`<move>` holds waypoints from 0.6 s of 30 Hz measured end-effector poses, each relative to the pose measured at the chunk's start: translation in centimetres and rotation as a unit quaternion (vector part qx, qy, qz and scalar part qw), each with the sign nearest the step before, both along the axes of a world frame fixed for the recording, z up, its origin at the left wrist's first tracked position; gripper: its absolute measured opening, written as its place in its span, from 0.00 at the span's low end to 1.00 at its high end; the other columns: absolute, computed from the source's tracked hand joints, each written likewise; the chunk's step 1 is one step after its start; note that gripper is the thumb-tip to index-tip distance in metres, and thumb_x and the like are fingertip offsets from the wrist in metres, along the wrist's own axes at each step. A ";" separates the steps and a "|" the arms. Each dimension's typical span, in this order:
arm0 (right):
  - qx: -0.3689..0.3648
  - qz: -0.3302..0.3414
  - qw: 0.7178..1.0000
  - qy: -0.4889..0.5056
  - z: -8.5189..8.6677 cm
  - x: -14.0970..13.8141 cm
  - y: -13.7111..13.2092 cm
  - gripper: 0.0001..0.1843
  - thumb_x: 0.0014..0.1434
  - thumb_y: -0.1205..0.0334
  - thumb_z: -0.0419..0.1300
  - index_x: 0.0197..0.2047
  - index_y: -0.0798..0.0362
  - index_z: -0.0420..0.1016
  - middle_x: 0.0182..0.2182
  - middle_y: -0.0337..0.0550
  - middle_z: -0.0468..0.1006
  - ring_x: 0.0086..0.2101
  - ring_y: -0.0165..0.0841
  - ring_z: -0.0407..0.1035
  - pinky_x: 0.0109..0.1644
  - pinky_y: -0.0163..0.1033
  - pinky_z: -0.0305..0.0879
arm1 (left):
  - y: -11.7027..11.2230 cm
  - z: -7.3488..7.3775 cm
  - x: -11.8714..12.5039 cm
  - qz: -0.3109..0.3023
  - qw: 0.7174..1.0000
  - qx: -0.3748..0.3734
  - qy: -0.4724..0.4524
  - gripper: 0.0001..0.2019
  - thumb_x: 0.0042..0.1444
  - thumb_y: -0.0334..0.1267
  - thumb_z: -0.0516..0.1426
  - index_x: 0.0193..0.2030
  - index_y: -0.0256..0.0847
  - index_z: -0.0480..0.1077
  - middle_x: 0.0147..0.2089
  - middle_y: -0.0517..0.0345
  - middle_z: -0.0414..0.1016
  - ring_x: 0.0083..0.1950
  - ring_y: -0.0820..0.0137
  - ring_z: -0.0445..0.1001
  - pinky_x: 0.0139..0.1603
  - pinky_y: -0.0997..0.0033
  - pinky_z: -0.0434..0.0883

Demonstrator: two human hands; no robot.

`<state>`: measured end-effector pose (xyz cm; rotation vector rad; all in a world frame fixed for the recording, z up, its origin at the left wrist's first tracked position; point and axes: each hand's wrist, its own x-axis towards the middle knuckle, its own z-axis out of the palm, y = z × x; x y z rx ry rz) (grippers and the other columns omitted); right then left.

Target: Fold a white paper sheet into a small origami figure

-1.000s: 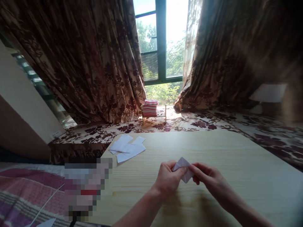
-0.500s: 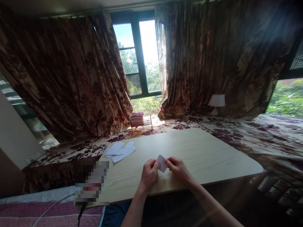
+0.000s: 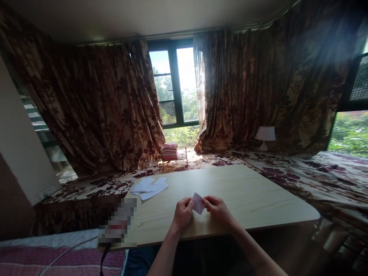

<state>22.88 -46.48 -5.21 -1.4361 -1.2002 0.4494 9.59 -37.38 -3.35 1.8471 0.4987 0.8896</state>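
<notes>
Between my two hands is a small folded piece of paper (image 3: 198, 204), diamond-shaped with a crease down its middle. My left hand (image 3: 184, 212) pinches its left corner between thumb and fingers. On the opposite side, my right hand (image 3: 217, 209) grips the right corner the same way. Both hands are closed on the paper, just above the near part of the pale wooden table (image 3: 244, 195). Several white paper sheets (image 3: 151, 188) lie overlapping at the table's far left.
A blurred-out object (image 3: 117, 224) with a cable sits on the table's left edge. Beyond the table, a ledge with flowered cloth (image 3: 281, 174) holds a small rack with folded striped towels (image 3: 170, 151) and a white lamp (image 3: 265, 134). Patterned curtains (image 3: 115, 107) flank the window.
The view has tilted upward and levelled a little, so the scene sits lower in the picture. Both hands keep the same hold on the folded paper.
</notes>
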 end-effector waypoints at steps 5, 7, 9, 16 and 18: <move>0.012 0.006 1.000 -0.008 0.1 -0.1 -0.1 0.14 0.62 0.56 0.54 0.36 0.59 0.72 0.30 0.37 0.74 0.29 0.29 0.70 0.33 0.37 0.69 | -0.2 0.0 0.0 -0.016 1.000 -0.002 -0.004 0.17 0.51 0.47 0.54 0.28 0.33 0.74 0.25 0.57 0.71 0.29 0.69 0.66 0.31 0.72 0.63; 0.017 0.011 1.000 -0.012 0.2 -0.2 -0.2 0.14 0.62 0.55 0.54 0.35 0.59 0.72 0.29 0.37 0.73 0.28 0.28 0.70 0.33 0.37 0.69 | -0.3 0.0 0.0 -0.023 1.000 -0.006 -0.001 0.17 0.50 0.47 0.55 0.27 0.33 0.74 0.24 0.57 0.70 0.28 0.70 0.65 0.29 0.72 0.62; 0.021 0.017 1.000 -0.014 0.2 -0.2 -0.2 0.14 0.62 0.55 0.54 0.35 0.59 0.72 0.28 0.36 0.73 0.28 0.28 0.70 0.33 0.37 0.68 | -0.3 -0.1 0.0 -0.027 1.000 -0.010 0.002 0.17 0.49 0.48 0.56 0.26 0.33 0.73 0.23 0.58 0.69 0.27 0.70 0.65 0.28 0.73 0.61; 0.025 0.025 0.999 -0.020 0.1 -0.4 -0.4 0.13 0.62 0.56 0.55 0.36 0.58 0.72 0.29 0.37 0.74 0.29 0.29 0.70 0.34 0.37 0.69 | -0.5 -0.2 -0.1 -0.017 1.000 -0.019 0.007 0.18 0.46 0.50 0.59 0.24 0.33 0.72 0.21 0.59 0.68 0.27 0.70 0.65 0.27 0.73 0.61; 0.024 0.024 0.999 -0.023 0.2 -0.5 -0.4 0.13 0.62 0.56 0.55 0.36 0.58 0.72 0.29 0.37 0.74 0.29 0.28 0.70 0.34 0.37 0.69 | -0.6 -0.2 -0.2 -0.019 1.000 -0.018 0.005 0.18 0.46 0.50 0.58 0.24 0.33 0.72 0.21 0.59 0.68 0.27 0.70 0.65 0.27 0.73 0.61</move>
